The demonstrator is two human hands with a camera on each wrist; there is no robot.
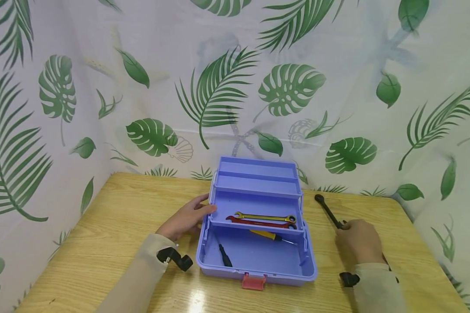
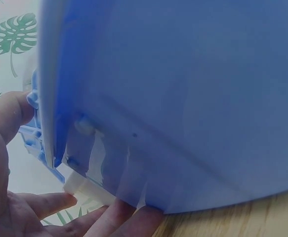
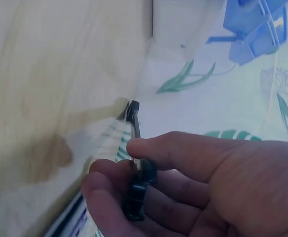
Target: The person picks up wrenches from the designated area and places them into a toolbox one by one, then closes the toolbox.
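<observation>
A purple toolbox (image 1: 254, 274) stands with its tiers unfolded. My left hand (image 1: 186, 217) rests against its left side, thumb at the tray's edge; in the left wrist view the fingers (image 2: 115, 217) spread along the lower side wall. To the right, my right hand (image 1: 360, 239) grips a dark ratchet wrench (image 1: 327, 211), its round head pointing away toward the wall. A gold combination wrench (image 1: 265, 217) and a red wrench (image 1: 254, 223) lie in the lower tray. Below them, the box holds a yellow-handled screwdriver (image 1: 264, 234) and a black-handled screwdriver (image 1: 225, 256).
A wooden table (image 1: 113, 217) carries everything. Behind it hangs a white leaf-print curtain (image 1: 227, 26), which also runs along both sides. The toolbox's pink latch (image 1: 253, 282) hangs at its front. Wood shows between the toolbox and the wrench.
</observation>
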